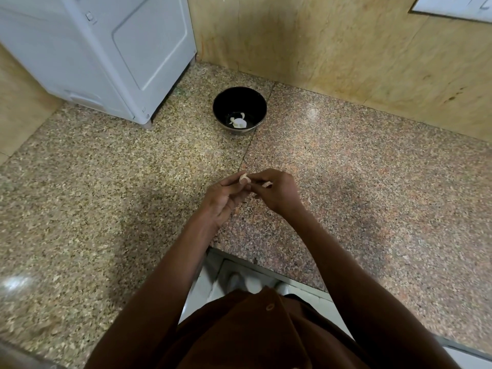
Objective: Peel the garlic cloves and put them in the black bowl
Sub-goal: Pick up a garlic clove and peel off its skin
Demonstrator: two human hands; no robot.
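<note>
Two hands work one garlic clove above the counter, mid-peel.

The left hand [222,194] pinches the garlic clove [244,178] at its fingertips, while the right hand [277,191] curls its fingers in close, pinching what looks like a strip of skin [267,184]. The black bowl [240,110] stands well apart, farther back on the granite counter [372,169], with a few pale peeled cloves [237,121] already in it. The step in hand seems to be stripping skin; next, the bared clove needs carrying forward and dropping into the bowl.
</note>
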